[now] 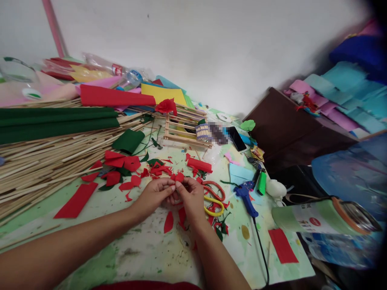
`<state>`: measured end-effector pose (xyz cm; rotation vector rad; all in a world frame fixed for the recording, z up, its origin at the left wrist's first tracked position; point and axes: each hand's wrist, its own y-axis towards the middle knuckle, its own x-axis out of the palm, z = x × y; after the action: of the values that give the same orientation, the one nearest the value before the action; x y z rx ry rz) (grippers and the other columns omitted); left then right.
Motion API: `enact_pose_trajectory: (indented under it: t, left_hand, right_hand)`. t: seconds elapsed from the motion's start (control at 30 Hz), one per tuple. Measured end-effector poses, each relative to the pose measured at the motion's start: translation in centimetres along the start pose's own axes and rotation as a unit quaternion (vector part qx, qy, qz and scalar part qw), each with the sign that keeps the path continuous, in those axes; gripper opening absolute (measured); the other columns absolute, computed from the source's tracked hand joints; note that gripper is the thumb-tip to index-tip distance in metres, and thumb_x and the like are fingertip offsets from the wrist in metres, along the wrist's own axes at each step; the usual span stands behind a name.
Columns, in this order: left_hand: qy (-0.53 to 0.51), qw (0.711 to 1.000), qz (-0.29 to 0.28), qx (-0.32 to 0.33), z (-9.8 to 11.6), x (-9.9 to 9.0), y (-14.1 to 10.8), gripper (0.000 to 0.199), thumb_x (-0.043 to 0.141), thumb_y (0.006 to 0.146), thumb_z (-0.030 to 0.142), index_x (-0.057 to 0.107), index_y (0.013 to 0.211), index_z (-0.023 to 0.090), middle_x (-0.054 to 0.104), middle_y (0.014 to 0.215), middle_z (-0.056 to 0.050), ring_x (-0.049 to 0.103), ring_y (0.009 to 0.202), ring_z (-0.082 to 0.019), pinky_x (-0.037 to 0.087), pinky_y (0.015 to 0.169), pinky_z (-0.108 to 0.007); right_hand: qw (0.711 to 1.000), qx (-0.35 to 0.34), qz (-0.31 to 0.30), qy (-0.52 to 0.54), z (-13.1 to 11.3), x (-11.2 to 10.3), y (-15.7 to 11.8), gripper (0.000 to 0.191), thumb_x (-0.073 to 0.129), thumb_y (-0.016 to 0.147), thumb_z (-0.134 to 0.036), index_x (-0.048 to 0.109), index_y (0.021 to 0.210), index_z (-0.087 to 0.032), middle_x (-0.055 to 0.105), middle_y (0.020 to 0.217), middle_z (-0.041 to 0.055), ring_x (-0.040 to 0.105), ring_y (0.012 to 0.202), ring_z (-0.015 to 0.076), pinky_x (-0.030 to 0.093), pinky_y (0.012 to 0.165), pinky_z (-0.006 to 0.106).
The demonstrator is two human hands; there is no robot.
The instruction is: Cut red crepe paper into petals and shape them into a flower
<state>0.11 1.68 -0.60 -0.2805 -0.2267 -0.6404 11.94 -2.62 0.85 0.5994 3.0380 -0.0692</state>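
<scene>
My left hand (159, 190) and my right hand (191, 198) meet over the table, fingertips pinched together on a small red crepe paper piece (179, 177). Part of that piece is hidden by the fingers. Close to my right wrist lie scissors (223, 209) with orange and yellow handles, their blades out of sight under the hand. A loose red petal-shaped piece (168, 222) rests just below the hands. Red scraps (130, 183) are scattered to the left of them, and a rolled red strip (199, 165) lies beyond.
A blue glue gun (248, 199) with a black cord lies to the right, near a green flask (305, 217) and a phone (237, 139). Many thin wooden sticks (60, 157) cover the left side. At the back stand a stick frame (184, 129) and a red paper flower (166, 106).
</scene>
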Motion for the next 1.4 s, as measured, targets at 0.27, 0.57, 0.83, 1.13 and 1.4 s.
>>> enact_pose_trajectory:
  t: [0.27, 0.57, 0.83, 1.13, 1.4]
  left_hand:
    - [-0.015, 1.0, 0.009, -0.008, -0.28, -0.28, 0.13, 0.014, 0.064, 0.072, 0.03, 0.064, 0.073, 0.016, 0.065, 0.054, 0.001, 0.056, 0.046, -0.01, 0.043, 0.049, -0.021]
    - [-0.048, 0.999, 0.02, 0.0, -0.48, -0.27, -0.03, 0.019, 0.064, 0.071, 0.02, 0.056, 0.088, 0.017, 0.067, 0.059, 0.002, 0.06, 0.05, -0.011, 0.044, 0.051, -0.021]
    - [-0.116, 0.989, 0.087, 0.025, -0.49, -0.31, -0.1, 0.021, 0.069, 0.069, 0.018, 0.057, 0.087, 0.016, 0.07, 0.065, 0.0, 0.064, 0.057, -0.012, 0.048, 0.058, -0.023]
    - [-0.179, 0.979, 0.095, 0.037, -0.4, -0.35, -0.12, 0.027, 0.071, 0.064, 0.012, 0.062, 0.09, 0.016, 0.073, 0.07, -0.001, 0.066, 0.064, -0.013, 0.051, 0.063, -0.023]
    - [-0.072, 0.994, 0.071, 0.042, -0.26, -0.28, -0.25, 0.035, 0.066, 0.07, 0.014, 0.065, 0.105, 0.018, 0.071, 0.073, 0.001, 0.062, 0.064, -0.01, 0.05, 0.065, -0.022]
  right_hand:
    - [1.0, -0.009, 0.024, 0.001, 0.6, 0.04, 0.01, 0.013, 0.063, 0.069, -0.029, 0.063, 0.064, -0.018, 0.059, 0.056, -0.0022, 0.052, 0.052, 0.0122, 0.043, 0.05, 0.024]
    - [1.0, 0.004, 0.029, 0.011, 0.62, 0.07, -0.05, 0.013, 0.062, 0.071, -0.029, 0.061, 0.066, -0.017, 0.054, 0.055, -0.0028, 0.049, 0.05, 0.012, 0.041, 0.049, 0.024]
    - [0.994, 0.047, 0.035, 0.096, 0.54, 0.42, -0.26, 0.016, 0.065, 0.07, -0.032, 0.06, 0.071, -0.016, 0.062, 0.063, -0.0018, 0.055, 0.055, 0.0117, 0.045, 0.056, 0.024]
    - [0.988, 0.068, 0.024, 0.137, 0.76, 0.49, -0.46, 0.018, 0.066, 0.071, -0.033, 0.06, 0.07, -0.016, 0.06, 0.061, -0.0035, 0.048, 0.051, 0.0082, 0.037, 0.049, 0.02]
    - [0.959, 0.123, 0.012, 0.255, 0.59, 0.36, -0.35, 0.02, 0.073, 0.066, -0.03, 0.06, 0.067, -0.015, 0.061, 0.058, -0.0032, 0.05, 0.047, 0.0064, 0.036, 0.046, 0.018]
